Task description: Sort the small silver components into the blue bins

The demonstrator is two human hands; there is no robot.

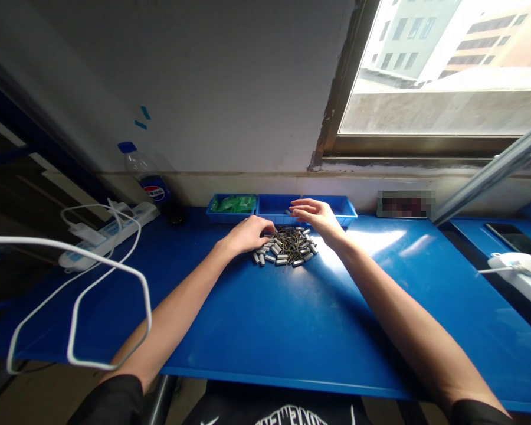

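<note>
A pile of dark screws and short silvery metal pieces [287, 245] lies on the blue table [265, 321]. My left hand [250, 232] rests at the pile's left edge, fingers curled down on it; what its fingertips hold, if anything, is too small to tell. Above the pile's back edge, my right hand [317, 217] is raised in front of the blue bins, with a small grey metal piece [288, 212] at its fingertips. Of the three joined blue bins [278, 205], the left one holds green packets [233, 204].
A cola bottle [153, 188] and a white power strip [110, 233] are at the back left, with white cables [147, 295] looping in front. Another power strip [528, 273] and a phone [515, 239] are at the right. A metal bar [491, 171] slants beside the window.
</note>
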